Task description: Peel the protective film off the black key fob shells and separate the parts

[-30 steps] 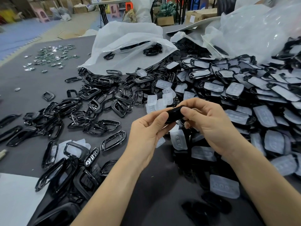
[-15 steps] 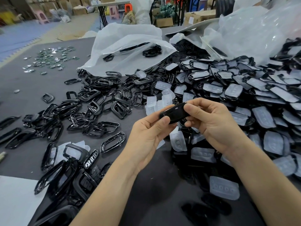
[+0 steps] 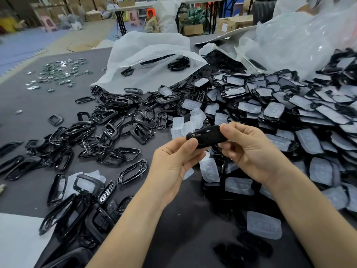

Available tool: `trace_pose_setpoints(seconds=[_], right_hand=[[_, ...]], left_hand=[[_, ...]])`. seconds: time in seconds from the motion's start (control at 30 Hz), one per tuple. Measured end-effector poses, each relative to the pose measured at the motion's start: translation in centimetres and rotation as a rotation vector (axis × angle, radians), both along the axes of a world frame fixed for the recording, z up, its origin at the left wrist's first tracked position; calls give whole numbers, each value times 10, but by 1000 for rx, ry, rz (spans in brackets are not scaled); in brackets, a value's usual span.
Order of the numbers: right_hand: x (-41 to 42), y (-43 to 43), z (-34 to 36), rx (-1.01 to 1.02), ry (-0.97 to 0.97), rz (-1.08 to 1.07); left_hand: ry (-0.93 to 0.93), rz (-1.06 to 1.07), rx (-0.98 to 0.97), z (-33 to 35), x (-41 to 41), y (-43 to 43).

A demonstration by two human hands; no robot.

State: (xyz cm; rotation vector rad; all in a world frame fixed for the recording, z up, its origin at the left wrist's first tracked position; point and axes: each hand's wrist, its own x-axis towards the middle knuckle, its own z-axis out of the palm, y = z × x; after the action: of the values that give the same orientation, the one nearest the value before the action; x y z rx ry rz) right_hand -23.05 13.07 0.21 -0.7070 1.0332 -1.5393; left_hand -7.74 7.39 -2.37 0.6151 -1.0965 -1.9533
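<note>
Both hands, left hand (image 3: 174, 161) and right hand (image 3: 249, 151), pinch one black shell (image 3: 207, 136); too light a pinch may drop it into the pile (image 3: 280, 117).

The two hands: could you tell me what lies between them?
A black key fob shell, pinched by left hand and right hand, in the head view.

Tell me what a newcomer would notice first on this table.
At centre, the left hand and right hand pinch one black key fob shell by its ends above the table. To the right rises a big heap of film-covered shells; to the left lie scattered glossy black frames. Behind them lies a translucent white plastic bag with a few black parts in it.
</note>
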Motion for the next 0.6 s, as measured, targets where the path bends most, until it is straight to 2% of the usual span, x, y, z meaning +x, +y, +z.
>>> trace_pose_setpoints(seconds=[0.13,0.2,0.37,0.47,0.6], right_hand=[[-3,1,0,97,-60,64],[-4,2,0,123,-76,66],[-8,4,1,166,20,122],[-7,4,0,168,34,118],[-11,3,-4,113,230,-70]], left_hand=[[-31,85,-54,-1,-2,2],[-91,168,-182,-1,-3,5],[-180,263,-441,1,0,10],[-349,319,-738,0,2,10],[-464,309,-1121,-5,0,10]])
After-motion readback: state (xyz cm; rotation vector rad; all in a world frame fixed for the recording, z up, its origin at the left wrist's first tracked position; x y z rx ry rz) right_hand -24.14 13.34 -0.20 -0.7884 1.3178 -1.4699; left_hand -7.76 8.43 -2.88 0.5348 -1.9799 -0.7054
